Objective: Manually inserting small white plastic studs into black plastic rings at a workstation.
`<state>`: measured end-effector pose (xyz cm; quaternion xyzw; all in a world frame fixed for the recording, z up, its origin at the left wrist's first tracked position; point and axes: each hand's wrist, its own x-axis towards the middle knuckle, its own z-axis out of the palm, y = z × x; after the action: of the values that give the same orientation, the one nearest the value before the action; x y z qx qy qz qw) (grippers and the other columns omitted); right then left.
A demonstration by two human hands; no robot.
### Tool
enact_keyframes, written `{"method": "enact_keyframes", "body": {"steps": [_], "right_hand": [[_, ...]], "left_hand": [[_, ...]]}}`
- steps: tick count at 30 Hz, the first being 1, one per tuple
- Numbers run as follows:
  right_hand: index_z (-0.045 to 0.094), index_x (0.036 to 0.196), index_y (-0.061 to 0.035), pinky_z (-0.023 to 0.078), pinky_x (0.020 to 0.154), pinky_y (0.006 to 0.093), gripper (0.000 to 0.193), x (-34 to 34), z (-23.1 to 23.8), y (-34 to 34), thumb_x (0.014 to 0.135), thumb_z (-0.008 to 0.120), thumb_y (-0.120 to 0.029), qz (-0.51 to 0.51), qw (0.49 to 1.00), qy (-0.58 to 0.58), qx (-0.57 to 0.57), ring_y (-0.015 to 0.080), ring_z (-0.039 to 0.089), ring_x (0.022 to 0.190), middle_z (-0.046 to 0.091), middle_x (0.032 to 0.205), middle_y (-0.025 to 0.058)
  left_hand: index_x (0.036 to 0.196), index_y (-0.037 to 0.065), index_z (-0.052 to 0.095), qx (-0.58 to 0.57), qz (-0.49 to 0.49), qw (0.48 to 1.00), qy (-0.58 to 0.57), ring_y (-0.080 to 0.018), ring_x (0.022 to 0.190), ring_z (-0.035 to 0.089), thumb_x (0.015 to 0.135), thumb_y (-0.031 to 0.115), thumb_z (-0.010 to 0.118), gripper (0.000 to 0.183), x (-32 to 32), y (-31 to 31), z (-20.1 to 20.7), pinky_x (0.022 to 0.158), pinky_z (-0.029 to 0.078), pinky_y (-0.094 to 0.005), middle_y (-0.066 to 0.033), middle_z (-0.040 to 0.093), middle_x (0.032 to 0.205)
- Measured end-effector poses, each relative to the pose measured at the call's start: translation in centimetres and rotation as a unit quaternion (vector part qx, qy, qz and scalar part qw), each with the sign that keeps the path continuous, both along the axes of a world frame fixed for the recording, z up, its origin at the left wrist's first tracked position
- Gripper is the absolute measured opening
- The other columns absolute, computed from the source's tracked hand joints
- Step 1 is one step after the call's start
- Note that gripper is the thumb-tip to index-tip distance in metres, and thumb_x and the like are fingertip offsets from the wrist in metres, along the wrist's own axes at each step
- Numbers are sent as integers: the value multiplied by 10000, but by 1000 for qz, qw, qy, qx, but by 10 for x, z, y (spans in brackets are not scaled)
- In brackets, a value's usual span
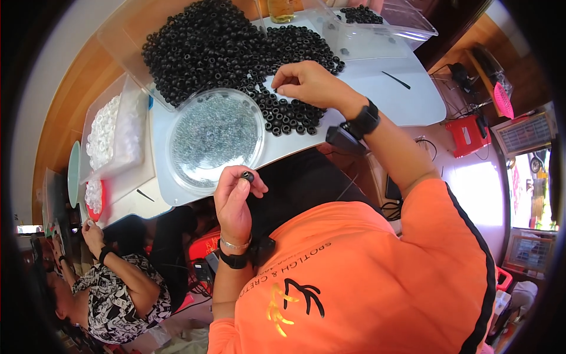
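My left hand (234,203) is closed in front of the near table edge, pinching a small black ring-shaped part (247,176) between thumb and fingers. Its hollow end faces up. Over the table, my right hand (312,87) reaches into the loose black rings (290,112), thumb and forefinger pressed together above a bare white patch. A tiny dark bit shows at those fingertips, too small to name. Between the two hands lies a round clear tray (172,147) filled with small transparent pieces (215,133). Behind it rises a large heap of black rings (203,50).
A clear bin of white parts (106,133) stands at the left, near a red dish (96,197). Another clear container (407,23) and a glass jar (281,10) sit at the back. A thin black tool (395,80) lies at right. Another person's hand (92,236) works at lower left.
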<state>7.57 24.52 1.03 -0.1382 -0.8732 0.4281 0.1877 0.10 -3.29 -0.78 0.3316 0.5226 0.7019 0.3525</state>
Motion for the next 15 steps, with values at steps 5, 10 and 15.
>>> {"method": "enact_keyframes", "body": {"steps": [5, 10, 15], "right_hand": [[662, 984, -3, 484, 798, 247, 161, 22, 6, -65, 851, 648, -91, 130, 965, 27, -228, 82, 598, 874, 661, 926, 22], [657, 1006, 0, 493, 815, 249, 167, 27, -3, -93, 858, 662, -79, 155, 923, 30, -351, 90, 607, 877, 662, 942, 34], [667, 1065, 5, 499, 802, 244, 229, 30, -10, -100, 861, 690, -96, 171, 869, 56, -460, 95, 625, 855, 680, 938, 43]], "left_hand": [[1003, -11, 542, 33, -29, 999, -5, -156, 790, 593, 945, 223, 516, 242, 4, 16, 4, 674, 444, -249, -101, 617, 893], [1005, -17, 535, 59, -41, 997, -12, -178, 826, 597, 947, 226, 500, 252, 1, 16, -7, 688, 450, -261, -117, 612, 919], [996, -24, 524, 101, -28, 993, -54, -207, 822, 599, 946, 226, 489, 257, 4, 14, -8, 688, 453, -280, -134, 604, 904]]}}
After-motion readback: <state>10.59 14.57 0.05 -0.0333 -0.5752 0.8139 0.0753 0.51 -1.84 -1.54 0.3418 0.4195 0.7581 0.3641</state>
